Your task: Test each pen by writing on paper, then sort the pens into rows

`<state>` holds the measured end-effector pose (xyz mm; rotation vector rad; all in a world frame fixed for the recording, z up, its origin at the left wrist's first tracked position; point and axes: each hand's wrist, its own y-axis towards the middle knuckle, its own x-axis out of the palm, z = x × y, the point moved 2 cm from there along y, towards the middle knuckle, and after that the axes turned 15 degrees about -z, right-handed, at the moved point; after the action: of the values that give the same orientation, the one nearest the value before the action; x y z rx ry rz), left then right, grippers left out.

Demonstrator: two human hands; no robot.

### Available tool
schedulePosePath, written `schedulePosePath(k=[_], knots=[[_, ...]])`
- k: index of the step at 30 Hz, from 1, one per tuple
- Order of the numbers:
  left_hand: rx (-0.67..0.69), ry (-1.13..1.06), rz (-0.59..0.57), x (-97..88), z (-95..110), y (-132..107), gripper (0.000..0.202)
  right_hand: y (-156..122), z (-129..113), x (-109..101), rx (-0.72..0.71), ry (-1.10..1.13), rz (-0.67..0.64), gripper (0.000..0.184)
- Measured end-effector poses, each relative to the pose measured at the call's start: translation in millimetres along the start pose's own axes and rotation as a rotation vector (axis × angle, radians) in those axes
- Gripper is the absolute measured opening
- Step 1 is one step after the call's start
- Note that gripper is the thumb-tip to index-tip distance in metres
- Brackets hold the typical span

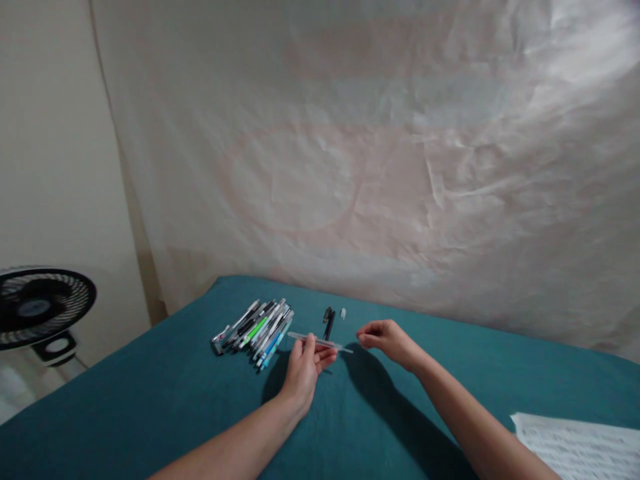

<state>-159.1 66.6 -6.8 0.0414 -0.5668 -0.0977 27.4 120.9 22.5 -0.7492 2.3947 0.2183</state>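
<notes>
My left hand is closed on a thin clear pen barrel, held level above the teal table. My right hand hovers just right of the barrel's tip, fingers pinched together; whether anything small is in them I cannot make out. A black pen part and a small pale cap lie on the table just beyond the hands. A pile of several pens lies to the left of my left hand.
A sheet of printed paper lies at the table's near right corner. A black fan stands off the table at the left. A wrinkled pale cloth hangs behind the table.
</notes>
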Motion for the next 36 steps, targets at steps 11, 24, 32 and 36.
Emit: schedulePosePath(k=[11,24,32,36], knots=[[-0.016,0.017,-0.006,1.4,1.9,0.4,0.019,74.8,7.3,17.3,0.069,-0.388,0.222,0.019],[-0.019,0.027,-0.011,1.4,0.5,1.1,0.019,76.2,18.7,18.4,0.098,-0.552,0.229,0.025],[-0.018,0.049,-0.022,0.5,-0.6,0.7,0.021,86.5,30.4,9.4,0.107,-0.541,0.282,0.031],[-0.021,0.048,-0.025,-0.5,-0.9,1.3,0.021,94.6,37.8,10.3,0.101,-0.522,0.272,0.032]])
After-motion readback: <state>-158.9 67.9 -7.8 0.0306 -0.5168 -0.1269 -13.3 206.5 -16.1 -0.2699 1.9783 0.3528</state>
